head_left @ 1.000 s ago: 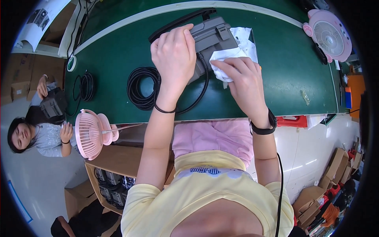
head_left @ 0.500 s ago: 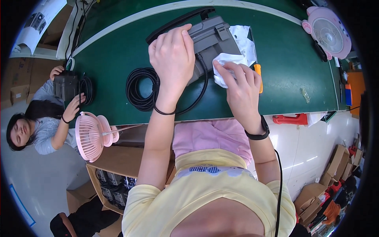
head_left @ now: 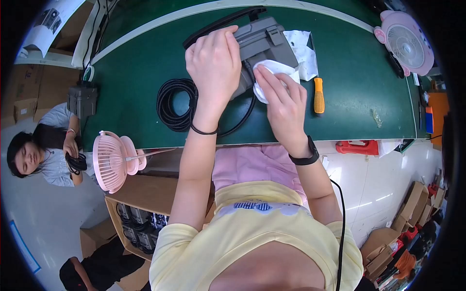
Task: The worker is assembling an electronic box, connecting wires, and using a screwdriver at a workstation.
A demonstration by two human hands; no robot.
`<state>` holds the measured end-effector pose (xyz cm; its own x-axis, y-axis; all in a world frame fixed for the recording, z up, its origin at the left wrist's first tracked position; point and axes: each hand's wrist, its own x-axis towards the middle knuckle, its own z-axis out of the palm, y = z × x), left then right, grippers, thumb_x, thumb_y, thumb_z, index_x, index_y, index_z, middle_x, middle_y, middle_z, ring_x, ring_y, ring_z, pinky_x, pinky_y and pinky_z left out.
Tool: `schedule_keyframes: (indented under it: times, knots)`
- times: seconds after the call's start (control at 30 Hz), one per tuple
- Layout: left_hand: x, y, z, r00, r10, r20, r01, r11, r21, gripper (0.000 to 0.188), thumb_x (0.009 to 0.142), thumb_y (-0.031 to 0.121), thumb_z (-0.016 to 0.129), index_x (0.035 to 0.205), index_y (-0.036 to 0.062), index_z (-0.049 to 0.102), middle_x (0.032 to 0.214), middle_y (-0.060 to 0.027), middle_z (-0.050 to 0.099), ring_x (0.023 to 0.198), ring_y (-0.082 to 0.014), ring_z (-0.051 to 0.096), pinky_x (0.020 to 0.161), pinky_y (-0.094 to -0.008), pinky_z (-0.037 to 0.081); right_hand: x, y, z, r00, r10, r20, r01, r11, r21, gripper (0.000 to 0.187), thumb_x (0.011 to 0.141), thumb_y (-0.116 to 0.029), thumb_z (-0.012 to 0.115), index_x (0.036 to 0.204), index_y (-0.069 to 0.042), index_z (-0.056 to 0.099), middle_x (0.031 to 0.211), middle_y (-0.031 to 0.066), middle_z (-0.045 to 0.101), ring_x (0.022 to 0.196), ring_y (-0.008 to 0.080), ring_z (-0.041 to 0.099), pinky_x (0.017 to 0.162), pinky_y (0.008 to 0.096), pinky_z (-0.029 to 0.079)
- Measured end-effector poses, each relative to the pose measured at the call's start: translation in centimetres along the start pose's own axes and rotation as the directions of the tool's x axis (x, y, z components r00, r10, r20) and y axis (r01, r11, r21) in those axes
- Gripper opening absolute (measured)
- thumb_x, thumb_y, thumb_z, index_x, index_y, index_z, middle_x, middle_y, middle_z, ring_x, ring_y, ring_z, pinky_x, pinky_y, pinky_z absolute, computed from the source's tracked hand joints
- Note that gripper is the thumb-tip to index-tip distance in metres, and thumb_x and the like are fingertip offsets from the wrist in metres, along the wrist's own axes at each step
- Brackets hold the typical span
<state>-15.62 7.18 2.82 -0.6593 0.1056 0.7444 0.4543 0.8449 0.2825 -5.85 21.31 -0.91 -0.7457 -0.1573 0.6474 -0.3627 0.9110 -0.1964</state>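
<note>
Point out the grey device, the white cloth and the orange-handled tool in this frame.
Grey device [head_left: 264, 46]: head view, on its top face, beside the left hand.
White cloth [head_left: 262, 89]: head view, on the wad under the right hand's fingers.
Orange-handled tool [head_left: 319, 95]: head view, mid-handle, on the green table.

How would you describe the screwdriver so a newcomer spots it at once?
Start at the green table. Just right of the right hand, which presses a white cloth on the grey device, lies the screwdriver. Its orange handle is the only orange thing on the mat.
</note>
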Motion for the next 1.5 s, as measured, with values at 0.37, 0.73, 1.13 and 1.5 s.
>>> schedule_keyframes:
  times: [0.37, 0.73, 1.13, 1.5]
  knots:
    - [0.3, -0.5, -0.6, 0.999, -0.031, 0.041, 0.030, 0.999, 0.010, 0.030, 0.102, 0.019, 0.046, 0.101, 0.0135, 0.075, 0.094, -0.0072, 0.073, 0.091, -0.0272, 0.068, 0.088, -0.0407, 0.049, 0.3, 1.8, -3.4, 0.969, 0.052, -0.243, -0.034, 0.997, 0.076, 0.053, 0.071, 0.004, 0.063, 0.121, -0.013, 0.071, 0.122, 0.0002, 0.069, 0.102, 0.0210, 0.062, 0.089, 0.0340, 0.042]
    - [0.3, -0.2, -0.3, 0.999, -0.034, 0.039, 0.034, 0.999, 0.002, 0.031, 0.102, 0.020, 0.045, 0.100, 0.0130, 0.075, 0.092, -0.0084, 0.073, 0.088, -0.0291, 0.068, 0.084, -0.0408, 0.051, -1.7, 1.2, -0.8, 0.996, 0.093, -0.008, -0.092, 0.995, 0.039, 0.056, 0.076, 0.001, 0.066, 0.127, -0.021, 0.069, 0.128, -0.0090, 0.067, 0.100, 0.0193, 0.056, 0.089, 0.0321, 0.036]
    - [0.9, -1.0, 0.3, 0.998, -0.031, 0.049, 0.032, 0.999, -0.008, 0.031, 0.102, 0.020, 0.045, 0.100, 0.0120, 0.075, 0.092, -0.0098, 0.073, 0.089, -0.0299, 0.069, 0.081, -0.0419, 0.054, -0.5, 0.0, 0.8, 0.992, 0.123, -0.022, -0.111, 0.946, 0.304, 0.061, 0.069, 0.010, 0.062, 0.124, -0.015, 0.070, 0.128, -0.0020, 0.068, 0.096, 0.0261, 0.057, 0.087, 0.0353, 0.044]
    - [-1.6, -0.9, -2.1, 0.997, 0.017, -0.073, -0.026, 0.993, -0.116, 0.029, 0.102, 0.014, 0.045, 0.106, 0.0094, 0.073, 0.103, -0.0088, 0.073, 0.097, -0.0283, 0.067, 0.090, -0.0394, 0.047, 3.8, 17.2, -10.5, 0.594, 0.575, -0.563, -0.245, 0.796, 0.554, 0.033, 0.097, 0.003, 0.054, 0.128, 0.000, 0.065, 0.121, 0.0101, 0.067, 0.103, 0.0168, 0.065, 0.090, 0.0301, 0.056]
